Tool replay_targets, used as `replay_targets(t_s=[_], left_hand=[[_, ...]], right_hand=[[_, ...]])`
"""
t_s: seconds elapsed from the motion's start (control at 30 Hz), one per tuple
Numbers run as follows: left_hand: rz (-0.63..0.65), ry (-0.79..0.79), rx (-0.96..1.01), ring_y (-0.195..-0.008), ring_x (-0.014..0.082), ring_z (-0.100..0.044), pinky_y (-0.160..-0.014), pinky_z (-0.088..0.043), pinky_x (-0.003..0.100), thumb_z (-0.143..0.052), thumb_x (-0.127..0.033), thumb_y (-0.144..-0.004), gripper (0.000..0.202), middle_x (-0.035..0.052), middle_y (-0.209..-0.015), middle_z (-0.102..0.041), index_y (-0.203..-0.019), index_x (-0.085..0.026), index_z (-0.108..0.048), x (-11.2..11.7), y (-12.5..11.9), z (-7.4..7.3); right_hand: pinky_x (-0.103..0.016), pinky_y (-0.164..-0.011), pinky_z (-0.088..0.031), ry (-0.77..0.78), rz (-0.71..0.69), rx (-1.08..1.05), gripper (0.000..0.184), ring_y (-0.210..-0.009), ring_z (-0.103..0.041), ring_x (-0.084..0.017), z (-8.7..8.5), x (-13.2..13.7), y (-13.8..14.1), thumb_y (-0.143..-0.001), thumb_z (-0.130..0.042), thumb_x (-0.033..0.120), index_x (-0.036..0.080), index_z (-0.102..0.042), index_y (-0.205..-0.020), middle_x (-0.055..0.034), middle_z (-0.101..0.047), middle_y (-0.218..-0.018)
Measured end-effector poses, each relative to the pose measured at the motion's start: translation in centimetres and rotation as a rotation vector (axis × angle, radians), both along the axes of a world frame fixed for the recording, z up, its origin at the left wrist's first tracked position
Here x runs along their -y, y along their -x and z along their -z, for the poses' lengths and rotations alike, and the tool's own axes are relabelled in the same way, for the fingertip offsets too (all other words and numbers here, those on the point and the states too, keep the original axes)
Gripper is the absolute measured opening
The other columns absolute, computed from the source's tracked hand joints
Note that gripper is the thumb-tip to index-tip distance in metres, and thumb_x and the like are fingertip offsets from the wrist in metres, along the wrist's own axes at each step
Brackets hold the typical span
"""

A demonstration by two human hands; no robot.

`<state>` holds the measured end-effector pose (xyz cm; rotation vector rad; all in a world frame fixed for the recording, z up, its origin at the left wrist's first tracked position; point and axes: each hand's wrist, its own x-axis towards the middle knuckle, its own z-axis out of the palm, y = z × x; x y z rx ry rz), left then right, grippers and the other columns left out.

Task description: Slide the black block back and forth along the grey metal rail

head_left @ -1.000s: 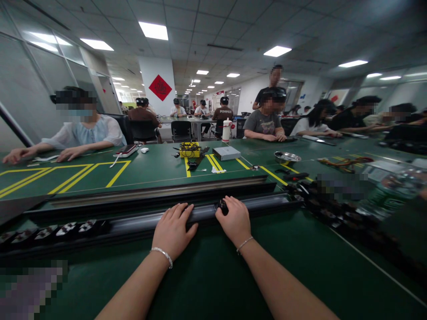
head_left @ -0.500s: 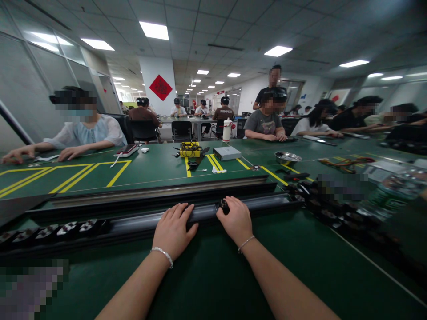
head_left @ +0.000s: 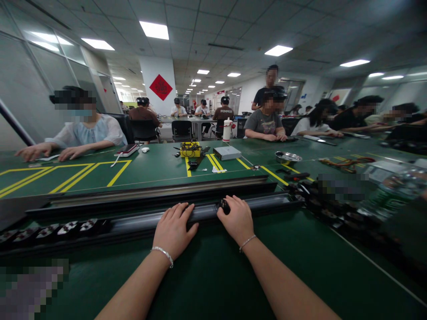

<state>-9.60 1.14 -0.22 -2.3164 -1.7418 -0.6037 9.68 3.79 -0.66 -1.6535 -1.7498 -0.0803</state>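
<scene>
A long black channel (head_left: 133, 223) with a shiny grey inner surface lies across the green table in front of me. My left hand (head_left: 174, 227) rests on it with the fingers stretched out flat and the thumb apart. Close by on the right, my right hand (head_left: 237, 218) is closed around a small black block (head_left: 224, 206), which sits in or just over the channel; the fingers hide much of it. Several black modules (head_left: 88, 226) with pale tops and dark pins stand in a row in the channel's left end.
A second black rail (head_left: 160, 196) lies behind the channel. Dark modules crowd the right side (head_left: 333, 211), near a plastic bottle (head_left: 388, 195). Farther back are a metal bowl (head_left: 288, 156), a grey box (head_left: 227, 153) and a yellow box (head_left: 190, 149) with cables. Co-workers sit across the table.
My hands stay almost in place, the right one shifting very slightly right. At the far left, a co-worker's hand has moved a little to the right.
</scene>
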Motion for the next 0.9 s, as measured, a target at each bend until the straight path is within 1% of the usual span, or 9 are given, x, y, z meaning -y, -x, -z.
replay_targets(t_s=[0.27,0.47,0.57,0.77,0.9], left_hand=[[-0.002,-0.003,-0.019,-0.118,0.0235,-0.042,-0.1,-0.032,0.041,-0.046,-0.042,-0.078,0.047,0.0045,-0.127,-0.05,-0.122,-0.026,-0.047,-0.04,0.07,0.08],[0.0,-0.002,-0.022,-0.118,0.0234,-0.042,-0.1,-0.032,0.041,-0.046,-0.042,-0.078,0.048,0.0047,-0.127,-0.049,-0.123,-0.025,-0.046,-0.05,0.07,0.12],[-0.002,0.0,-0.015,-0.118,0.0233,-0.042,-0.1,-0.031,0.041,-0.046,-0.041,-0.078,0.048,0.0047,-0.127,-0.05,-0.122,-0.025,-0.047,-0.03,0.06,0.09],[-0.012,0.014,-0.014,-0.118,0.0229,-0.041,-0.101,-0.03,0.04,-0.047,-0.041,-0.077,0.047,0.0039,-0.128,-0.049,-0.122,-0.026,-0.048,-0.02,0.01,-0.03],[-0.009,0.013,-0.025,-0.119,0.023,-0.041,-0.101,-0.03,0.04,-0.046,-0.042,-0.078,0.048,0.0043,-0.128,-0.049,-0.123,-0.025,-0.047,0.04,0.04,-0.03]], right_hand=[[-0.037,-0.096,-0.03,0.005,-0.001,-0.004,0.028,-0.108,-0.05,-0.022,-0.34,0.13,0.02,-0.071,-0.049,0.028,0.019,-0.065,-0.092,-0.0062,-0.063,-0.108],[-0.04,-0.1,-0.023,0.017,-0.005,0.016,0.033,-0.111,-0.048,-0.022,-0.06,0.06,-0.18,-0.072,-0.05,0.032,0.019,-0.063,-0.099,-0.006,-0.061,-0.112],[-0.041,-0.101,-0.022,0.01,0.008,0.036,0.036,-0.113,-0.046,-0.023,0.2,-0.02,-0.25,-0.073,-0.049,0.033,0.018,-0.063,-0.102,-0.0069,-0.06,-0.114],[-0.039,-0.1,-0.023,0.014,0.004,0.047,0.038,-0.113,-0.046,-0.023,0.14,-0.08,-0.27,-0.072,-0.049,0.033,0.016,-0.063,-0.103,-0.0069,-0.06,-0.114],[-0.038,-0.099,-0.027,0.003,0.005,0.031,0.037,-0.111,-0.047,-0.023,0.1,-0.1,-0.31,-0.071,-0.049,0.032,0.017,-0.064,-0.101,-0.0066,-0.06,-0.113]])
